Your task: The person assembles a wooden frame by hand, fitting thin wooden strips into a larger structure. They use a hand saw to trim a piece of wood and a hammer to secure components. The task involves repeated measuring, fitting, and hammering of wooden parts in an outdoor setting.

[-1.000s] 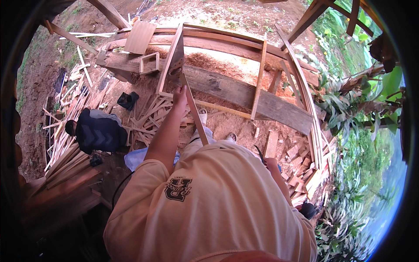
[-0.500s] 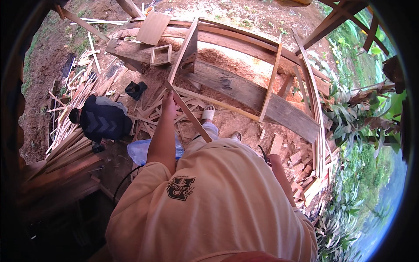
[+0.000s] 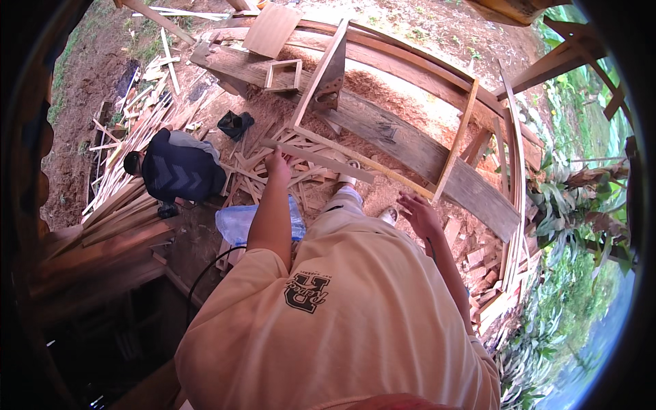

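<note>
My left hand (image 3: 277,164) is closed around a thin, flat wooden slat (image 3: 324,161) near its left end. The slat slants down to the right, in front of a large open wooden frame (image 3: 367,161). My right hand (image 3: 419,213) has its fingers apart and holds nothing. It is close to the frame's near right corner; whether it touches the wood I cannot tell. The frame leans across a long, weathered plank bench (image 3: 389,132). A small square wooden frame (image 3: 299,72) and a flat wooden panel (image 3: 271,31) lie toward the bench's left end.
A person in a dark top (image 3: 181,167) bends down at the left, beside piled wood strips (image 3: 130,198). A black bag (image 3: 236,125) and a clear plastic sheet (image 3: 236,224) lie on the ground. Wood offcuts (image 3: 482,263) lie at the right, near long upright strips (image 3: 517,184).
The slat has swung from steep to nearly level in my left hand. My right hand has risen from my side toward the frame's corner. The view has shifted a little.
</note>
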`<state>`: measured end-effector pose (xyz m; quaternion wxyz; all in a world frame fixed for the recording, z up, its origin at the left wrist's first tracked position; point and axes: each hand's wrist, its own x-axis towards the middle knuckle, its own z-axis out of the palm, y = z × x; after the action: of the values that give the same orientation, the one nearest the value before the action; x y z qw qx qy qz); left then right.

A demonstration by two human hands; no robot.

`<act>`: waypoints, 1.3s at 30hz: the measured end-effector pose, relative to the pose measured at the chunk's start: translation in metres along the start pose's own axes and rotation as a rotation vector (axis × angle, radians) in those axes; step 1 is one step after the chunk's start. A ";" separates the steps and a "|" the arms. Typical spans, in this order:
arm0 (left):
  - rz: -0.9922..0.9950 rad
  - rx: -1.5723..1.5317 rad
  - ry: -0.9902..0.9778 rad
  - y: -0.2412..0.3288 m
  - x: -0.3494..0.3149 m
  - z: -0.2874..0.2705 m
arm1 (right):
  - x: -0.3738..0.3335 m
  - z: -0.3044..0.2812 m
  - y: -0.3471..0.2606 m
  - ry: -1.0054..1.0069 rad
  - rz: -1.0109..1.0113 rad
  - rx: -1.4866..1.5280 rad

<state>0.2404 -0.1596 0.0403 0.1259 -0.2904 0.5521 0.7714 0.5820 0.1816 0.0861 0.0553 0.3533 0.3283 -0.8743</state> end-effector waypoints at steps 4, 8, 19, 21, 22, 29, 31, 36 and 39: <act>-0.070 0.025 -0.155 -0.022 -0.005 0.024 | 0.028 0.014 0.001 -0.044 -0.096 -0.068; -0.222 0.038 -0.323 -0.047 0.008 0.026 | 0.048 0.018 0.003 0.043 -0.029 -0.095; -0.557 0.249 -0.566 -0.032 0.049 0.026 | 0.053 0.039 0.018 0.384 0.145 0.096; -0.610 0.235 -0.563 -0.026 0.055 0.030 | 0.058 0.045 0.024 0.402 0.138 0.079; -0.617 0.242 -0.571 -0.024 0.058 0.031 | 0.060 0.047 0.026 0.411 0.135 0.068; -0.464 0.346 -0.529 -0.012 0.084 0.024 | 0.102 0.047 0.042 0.393 0.062 0.009; -0.399 0.394 -0.497 -0.012 0.087 0.023 | 0.108 0.057 0.037 0.424 0.088 -0.029; -0.164 0.600 -0.353 -0.003 0.077 0.038 | 0.110 0.079 0.032 0.559 0.161 0.064; -0.098 0.669 -0.447 -0.010 0.082 0.037 | 0.117 0.046 0.054 0.566 0.119 0.029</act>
<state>0.1684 -0.1323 -0.0071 0.3668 -0.0845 0.7173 0.5863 0.4859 0.1269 0.0051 0.0075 0.6027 0.2968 -0.7407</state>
